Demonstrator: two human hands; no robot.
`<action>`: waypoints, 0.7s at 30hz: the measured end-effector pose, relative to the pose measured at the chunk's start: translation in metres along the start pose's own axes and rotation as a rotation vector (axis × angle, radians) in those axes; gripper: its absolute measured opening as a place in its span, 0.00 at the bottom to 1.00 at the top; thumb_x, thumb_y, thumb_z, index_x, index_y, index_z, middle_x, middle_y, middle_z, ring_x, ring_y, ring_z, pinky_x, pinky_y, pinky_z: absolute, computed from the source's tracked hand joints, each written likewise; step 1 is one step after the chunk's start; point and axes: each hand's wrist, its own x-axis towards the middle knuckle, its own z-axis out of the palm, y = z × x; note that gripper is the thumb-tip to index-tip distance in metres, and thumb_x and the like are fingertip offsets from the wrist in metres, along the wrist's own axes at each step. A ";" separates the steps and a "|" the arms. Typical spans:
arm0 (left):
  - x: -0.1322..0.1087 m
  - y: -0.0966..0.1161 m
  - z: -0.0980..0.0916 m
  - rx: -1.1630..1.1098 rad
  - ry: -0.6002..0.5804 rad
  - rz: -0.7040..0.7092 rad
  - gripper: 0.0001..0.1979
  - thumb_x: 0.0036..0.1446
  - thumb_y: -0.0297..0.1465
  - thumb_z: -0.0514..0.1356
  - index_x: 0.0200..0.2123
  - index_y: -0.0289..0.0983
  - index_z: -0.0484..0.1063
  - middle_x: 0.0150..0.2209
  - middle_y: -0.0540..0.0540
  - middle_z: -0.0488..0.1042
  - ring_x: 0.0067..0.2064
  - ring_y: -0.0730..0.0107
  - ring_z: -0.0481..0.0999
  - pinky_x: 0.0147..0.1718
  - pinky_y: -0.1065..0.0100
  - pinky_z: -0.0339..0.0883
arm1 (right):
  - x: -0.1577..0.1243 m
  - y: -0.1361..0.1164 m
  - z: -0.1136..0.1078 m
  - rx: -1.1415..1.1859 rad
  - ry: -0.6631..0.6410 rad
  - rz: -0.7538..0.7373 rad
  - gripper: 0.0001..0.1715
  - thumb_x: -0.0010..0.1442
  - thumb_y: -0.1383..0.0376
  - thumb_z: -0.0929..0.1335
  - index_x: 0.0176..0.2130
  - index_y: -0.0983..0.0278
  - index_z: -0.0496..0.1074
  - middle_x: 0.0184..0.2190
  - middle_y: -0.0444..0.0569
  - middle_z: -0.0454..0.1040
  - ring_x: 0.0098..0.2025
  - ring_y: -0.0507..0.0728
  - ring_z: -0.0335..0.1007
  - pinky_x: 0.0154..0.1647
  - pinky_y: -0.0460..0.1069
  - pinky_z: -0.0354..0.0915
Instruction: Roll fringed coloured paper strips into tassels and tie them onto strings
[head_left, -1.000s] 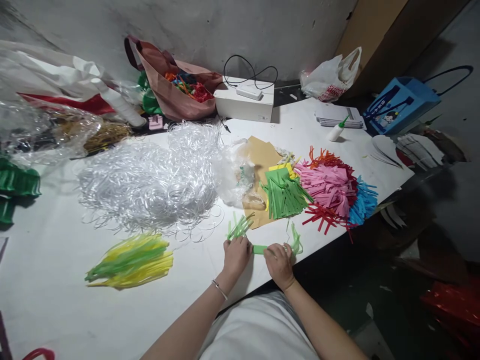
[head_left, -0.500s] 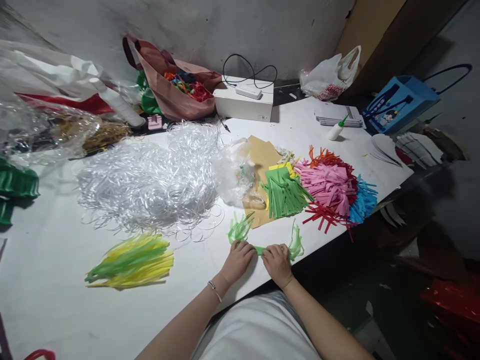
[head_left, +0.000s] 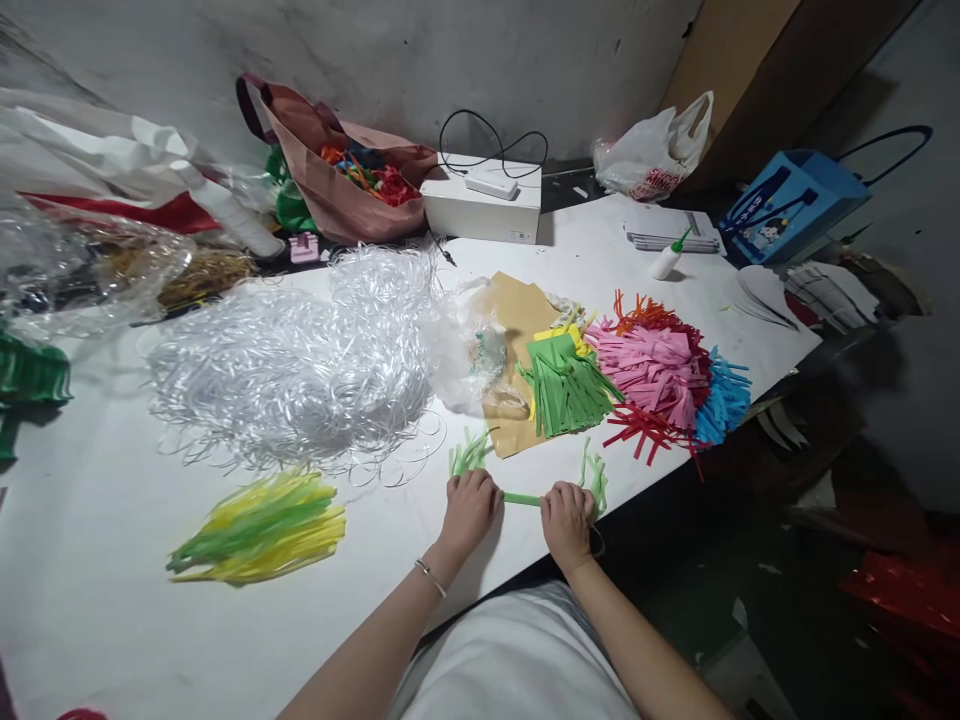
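Observation:
Both my hands rest on the white table [head_left: 105,500] near its front edge, each closed on one end of a rolled green paper strip [head_left: 521,497]. My left hand [head_left: 469,510] pinches the left end, where green fringes fan upward. My right hand [head_left: 568,520] grips the right end, which has its own fringes. The thin green roll is stretched between the two hands. A bracelet shows on my left wrist.
A big heap of clear plastic strands [head_left: 300,360] lies behind my hands. Green [head_left: 566,385], pink [head_left: 652,365], red and blue fringed paper piles sit to the right on brown paper. A yellow-green bundle [head_left: 259,525] lies left. A white box [head_left: 481,205], bags and a glue bottle [head_left: 670,258] stand at the back.
My hands have moved apart along the green strip, so more of the thin roll shows between them. The fringed ends shifted slightly; everything else on the table stayed put.

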 end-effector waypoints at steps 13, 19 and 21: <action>-0.003 0.002 0.003 -0.050 -0.024 0.182 0.10 0.60 0.23 0.53 0.37 0.41 0.72 0.37 0.46 0.74 0.42 0.60 0.69 0.48 0.54 0.53 | -0.002 -0.015 0.007 0.073 0.022 -0.276 0.06 0.66 0.68 0.65 0.37 0.59 0.72 0.34 0.44 0.73 0.43 0.55 0.64 0.59 0.60 0.42; -0.007 -0.004 0.000 -0.089 -0.043 0.257 0.11 0.61 0.24 0.53 0.43 0.41 0.71 0.42 0.44 0.75 0.44 0.59 0.69 0.49 0.53 0.53 | 0.009 -0.021 0.010 0.044 -0.042 -0.280 0.07 0.66 0.68 0.65 0.34 0.60 0.70 0.31 0.43 0.71 0.38 0.54 0.62 0.54 0.56 0.46; -0.007 -0.004 0.002 -0.062 -0.052 0.258 0.10 0.62 0.25 0.52 0.42 0.40 0.71 0.40 0.45 0.75 0.43 0.60 0.69 0.48 0.53 0.53 | 0.011 -0.020 0.010 0.043 -0.055 -0.289 0.06 0.66 0.67 0.65 0.35 0.60 0.70 0.32 0.44 0.71 0.39 0.55 0.62 0.53 0.56 0.46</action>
